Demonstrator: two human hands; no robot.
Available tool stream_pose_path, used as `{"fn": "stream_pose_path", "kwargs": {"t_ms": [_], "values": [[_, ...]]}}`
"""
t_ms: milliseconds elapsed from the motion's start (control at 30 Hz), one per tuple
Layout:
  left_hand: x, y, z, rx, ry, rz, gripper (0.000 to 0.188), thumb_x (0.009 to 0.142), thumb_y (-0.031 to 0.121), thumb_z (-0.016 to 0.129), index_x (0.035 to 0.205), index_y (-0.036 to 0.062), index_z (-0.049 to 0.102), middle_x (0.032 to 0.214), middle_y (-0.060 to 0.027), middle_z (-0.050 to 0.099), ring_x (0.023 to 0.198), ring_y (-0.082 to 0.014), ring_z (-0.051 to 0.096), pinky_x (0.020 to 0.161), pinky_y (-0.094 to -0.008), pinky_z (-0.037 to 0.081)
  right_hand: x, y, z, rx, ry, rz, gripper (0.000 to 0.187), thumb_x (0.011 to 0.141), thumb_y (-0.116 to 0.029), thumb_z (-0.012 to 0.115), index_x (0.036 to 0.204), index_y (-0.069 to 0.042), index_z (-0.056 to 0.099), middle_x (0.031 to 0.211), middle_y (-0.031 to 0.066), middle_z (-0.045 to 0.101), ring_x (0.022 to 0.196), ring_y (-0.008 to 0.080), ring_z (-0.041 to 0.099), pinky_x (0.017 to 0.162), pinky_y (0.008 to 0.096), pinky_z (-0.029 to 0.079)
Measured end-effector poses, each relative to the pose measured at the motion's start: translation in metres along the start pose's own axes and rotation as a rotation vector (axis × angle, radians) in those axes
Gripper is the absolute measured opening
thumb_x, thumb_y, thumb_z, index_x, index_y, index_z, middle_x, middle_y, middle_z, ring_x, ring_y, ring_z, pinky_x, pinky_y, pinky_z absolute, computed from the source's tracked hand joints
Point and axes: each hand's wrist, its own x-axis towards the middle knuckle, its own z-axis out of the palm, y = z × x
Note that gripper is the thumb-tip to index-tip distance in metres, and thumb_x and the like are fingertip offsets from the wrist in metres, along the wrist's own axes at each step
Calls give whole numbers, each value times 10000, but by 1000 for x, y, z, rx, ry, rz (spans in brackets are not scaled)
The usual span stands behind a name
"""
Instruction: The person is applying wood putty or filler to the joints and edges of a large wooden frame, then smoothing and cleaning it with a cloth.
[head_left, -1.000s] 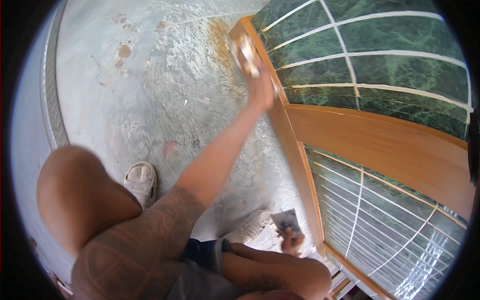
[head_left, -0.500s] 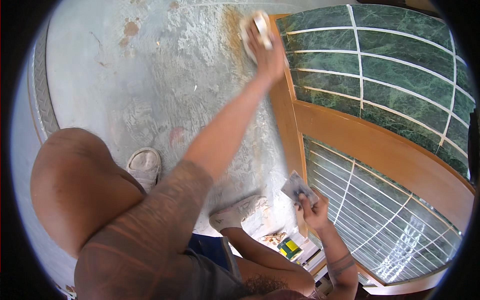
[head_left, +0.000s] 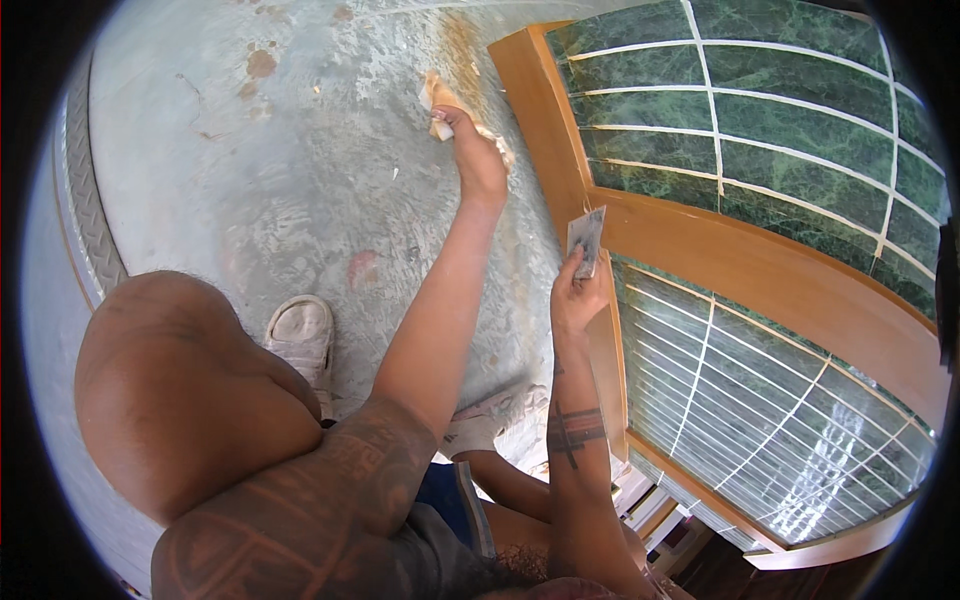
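Observation:
My left hand (head_left: 477, 165) is closed around a crumpled cream cloth (head_left: 452, 97) with orange-brown stains, held off the left edge of a brown wooden frame (head_left: 540, 95). In my right hand (head_left: 578, 297) is a thin grey square piece (head_left: 588, 228), gripped near its lower edge by thumb and fingers. Whether this piece is sandpaper or a scraper plate I cannot tell. It is held in front of the spot where the frame's crossbar meets its side. Green marbled panels (head_left: 640, 110) with white lines fill the frame.
A scuffed grey floor (head_left: 330, 170) with rust-coloured stains lies below my hands. My feet, in pale worn shoes (head_left: 301, 335), are planted there. A metal tread strip (head_left: 85, 180) runs along the left. The lower panel (head_left: 740, 400) has many closely spaced white lines.
My left hand has drawn the cloth back from the frame's upper edge, toward me and to the left. My right hand has risen with the grey piece, which is now turned more edge-on.

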Motion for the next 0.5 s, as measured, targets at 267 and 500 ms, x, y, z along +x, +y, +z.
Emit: {"fn": "stream_pose_path", "kwargs": {"t_ms": [267, 500], "values": [[34, 19, 9, 195, -45, 395, 831, 1091, 623, 106, 1611, -23, 153, 1212, -166, 556, 975, -234, 533, 950, -331, 469, 44, -80, 69, 72, 96, -31, 57, 936, -1, 648, 946, 32, 694, 800, 197, 630, 686, 404, 639, 599, 461, 510], [32, 53, 7, -130, -46, 332, 996, 1032, 733, 105, 1567, -100, 212, 1439, -176, 470, 1248, -189, 458, 1127, -268, 326, 30, -62, 67, 124, 199, -58, 222, 908, 32, 640, 1125, 53, 684, 850, 184, 622, 675, 373, 650, 574, 424, 536]]}}
